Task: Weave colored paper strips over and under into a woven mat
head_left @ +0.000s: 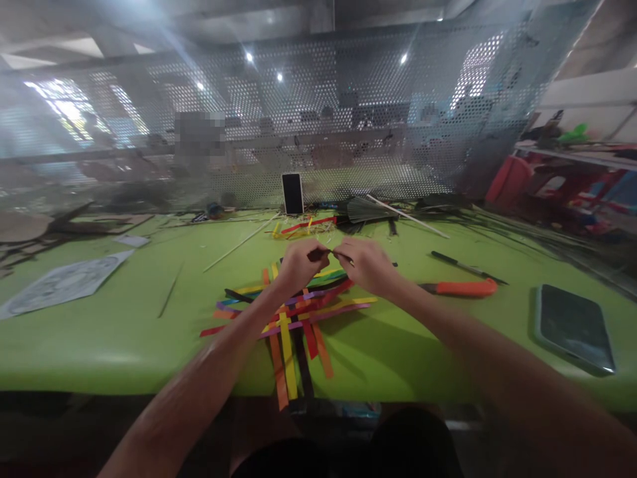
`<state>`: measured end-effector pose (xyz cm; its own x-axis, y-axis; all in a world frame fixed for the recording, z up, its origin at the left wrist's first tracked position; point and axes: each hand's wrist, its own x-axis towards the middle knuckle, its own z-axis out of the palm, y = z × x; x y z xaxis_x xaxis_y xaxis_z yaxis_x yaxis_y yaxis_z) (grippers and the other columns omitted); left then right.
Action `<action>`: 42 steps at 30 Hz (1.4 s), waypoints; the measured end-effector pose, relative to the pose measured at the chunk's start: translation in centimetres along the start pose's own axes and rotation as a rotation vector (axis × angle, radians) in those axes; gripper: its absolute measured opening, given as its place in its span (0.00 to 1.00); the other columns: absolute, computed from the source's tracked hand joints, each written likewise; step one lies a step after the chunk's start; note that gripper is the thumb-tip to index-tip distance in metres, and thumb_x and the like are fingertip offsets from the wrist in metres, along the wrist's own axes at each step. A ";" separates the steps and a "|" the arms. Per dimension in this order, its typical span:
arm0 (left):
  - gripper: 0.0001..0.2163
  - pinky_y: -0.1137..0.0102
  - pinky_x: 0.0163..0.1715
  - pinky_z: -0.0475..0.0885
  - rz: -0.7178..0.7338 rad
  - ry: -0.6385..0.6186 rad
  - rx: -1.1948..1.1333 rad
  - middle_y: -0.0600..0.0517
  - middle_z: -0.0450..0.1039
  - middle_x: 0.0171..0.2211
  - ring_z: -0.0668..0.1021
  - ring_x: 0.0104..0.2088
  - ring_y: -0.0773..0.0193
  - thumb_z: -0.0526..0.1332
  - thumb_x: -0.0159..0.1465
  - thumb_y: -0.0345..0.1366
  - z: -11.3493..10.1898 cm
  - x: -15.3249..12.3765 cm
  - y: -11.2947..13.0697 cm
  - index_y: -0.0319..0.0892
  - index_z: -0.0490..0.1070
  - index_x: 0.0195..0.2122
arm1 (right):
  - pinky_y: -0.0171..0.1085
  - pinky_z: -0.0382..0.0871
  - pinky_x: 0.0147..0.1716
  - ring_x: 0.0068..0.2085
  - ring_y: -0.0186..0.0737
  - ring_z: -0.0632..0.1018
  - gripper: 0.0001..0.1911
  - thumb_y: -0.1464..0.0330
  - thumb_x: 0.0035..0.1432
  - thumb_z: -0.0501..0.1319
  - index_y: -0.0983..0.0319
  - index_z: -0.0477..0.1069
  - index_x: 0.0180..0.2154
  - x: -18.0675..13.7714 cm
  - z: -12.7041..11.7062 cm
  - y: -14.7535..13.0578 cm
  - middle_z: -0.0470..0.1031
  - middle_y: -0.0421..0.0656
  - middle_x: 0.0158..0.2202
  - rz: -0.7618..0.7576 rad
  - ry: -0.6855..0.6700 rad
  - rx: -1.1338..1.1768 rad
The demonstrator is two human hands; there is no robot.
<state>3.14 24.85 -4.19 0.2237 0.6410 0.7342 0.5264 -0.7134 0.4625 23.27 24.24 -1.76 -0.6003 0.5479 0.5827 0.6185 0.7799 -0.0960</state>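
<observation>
Above the far part of a loose weave of colored strips [284,317], my left hand [302,264] and my right hand [365,265] meet almost tip to tip. Both are closed in a pinch. A small dark sliver shows between the fingertips, too small to name. The strips below are red, yellow, orange, purple, blue, green and black, crossing each other on the green table [164,358]. Their ends hang toward the front edge, and my forearms cover part of them.
To the right lie an orange-handled knife [465,287], a black pen-like tool [468,267] and a phone [574,328]. Another phone [292,194] stands upright at the back before a perforated metal screen [348,146]. At left is a printed sheet [67,282]. Strip scraps [308,227] lie behind my hands.
</observation>
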 end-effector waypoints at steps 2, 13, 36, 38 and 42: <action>0.04 0.72 0.26 0.65 0.026 0.019 0.019 0.55 0.71 0.22 0.71 0.23 0.67 0.62 0.58 0.30 0.0 -0.1 0.0 0.41 0.76 0.27 | 0.37 0.61 0.36 0.34 0.39 0.73 0.11 0.75 0.68 0.57 0.63 0.78 0.37 0.1 -0.1 0.0 0.78 0.45 0.34 -0.034 -0.020 0.022; 0.08 0.71 0.31 0.70 0.067 0.074 0.124 0.52 0.75 0.27 0.75 0.27 0.65 0.60 0.66 0.35 -0.8 0.5 -0.5 0.41 0.78 0.33 | 0.38 0.59 0.36 0.37 0.41 0.75 0.10 0.75 0.68 0.58 0.63 0.79 0.39 0.5 -1.2 1.0 0.81 0.47 0.38 -0.002 -0.034 -0.014; 0.36 0.53 0.60 0.70 0.407 0.362 0.435 0.43 0.73 0.55 0.73 0.59 0.51 0.52 0.57 0.13 -2.8 1.1 0.3 0.46 0.65 0.66 | 0.44 0.58 0.41 0.43 0.49 0.68 0.15 0.69 0.72 0.56 0.62 0.77 0.34 0.6 -1.9 4.5 0.75 0.49 0.35 -0.025 0.055 -0.253; 0.32 0.53 0.60 0.72 0.558 0.209 0.413 0.43 0.73 0.53 0.75 0.58 0.52 0.53 0.62 0.16 -1.3 0.7 1.6 0.47 0.63 0.66 | 0.45 0.57 0.41 0.44 0.50 0.67 0.14 0.70 0.72 0.56 0.61 0.77 0.34 0.6 -1.8 3.7 0.76 0.49 0.36 -0.048 0.064 -0.265; 0.21 0.51 0.61 0.71 0.600 -0.016 0.442 0.40 0.73 0.55 0.76 0.58 0.51 0.52 0.70 0.22 1.2 0.1 2.7 0.44 0.62 0.63 | 0.45 0.58 0.42 0.44 0.48 0.68 0.14 0.70 0.73 0.56 0.60 0.76 0.34 0.7 -1.3 2.5 0.76 0.48 0.37 -0.086 0.093 -0.247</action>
<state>5.57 23.27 -3.47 0.5861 0.1838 0.7891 0.5905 -0.7637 -0.2607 25.06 26.12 -0.55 -0.6137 0.4437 0.6531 0.6790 0.7188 0.1496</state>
